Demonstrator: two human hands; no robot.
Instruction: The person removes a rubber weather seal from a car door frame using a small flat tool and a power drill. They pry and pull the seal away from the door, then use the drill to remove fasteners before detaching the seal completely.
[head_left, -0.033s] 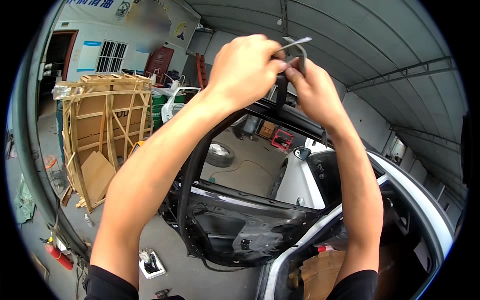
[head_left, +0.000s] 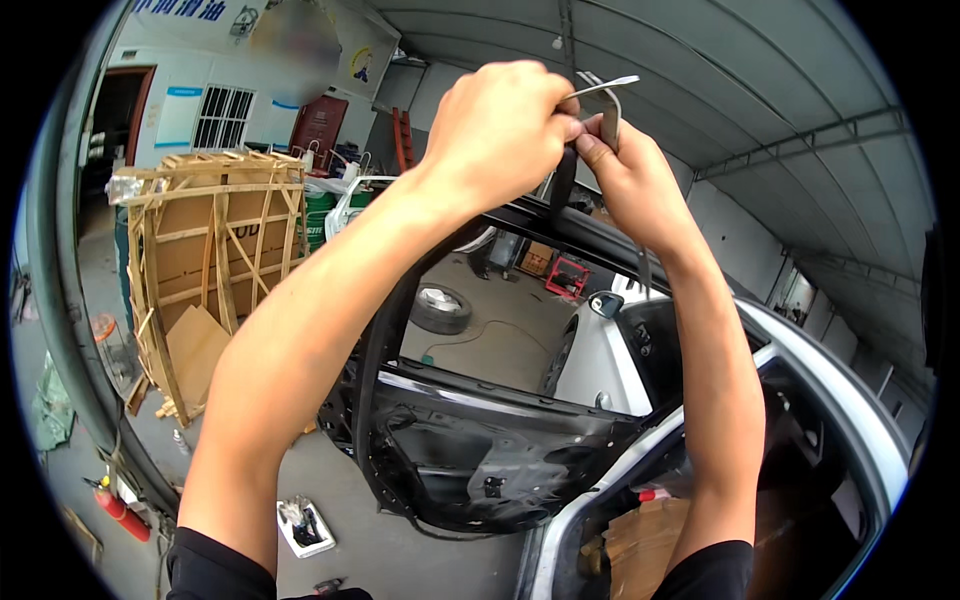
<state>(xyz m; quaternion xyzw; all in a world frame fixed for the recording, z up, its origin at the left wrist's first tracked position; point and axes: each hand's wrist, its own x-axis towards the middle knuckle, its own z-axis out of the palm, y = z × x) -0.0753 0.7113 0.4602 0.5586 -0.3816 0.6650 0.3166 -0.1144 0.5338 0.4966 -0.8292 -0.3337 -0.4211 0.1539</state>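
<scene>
Black flexible strip (head_left: 563,185) rises from the black car door (head_left: 430,415); your right forearm partly covers the white car (head_left: 595,370), and a wooden crate (head_left: 222,250) stands well apart at left. Your left hand (head_left: 505,125) pinches a thin pale blade (head_left: 612,86), your right hand (head_left: 635,170) a bent grey strip (head_left: 612,120); the black strip's upper end sits between them, its holder unclear.

The door (head_left: 520,425) looks glossy, the crate (head_left: 222,240) rough wood.
</scene>
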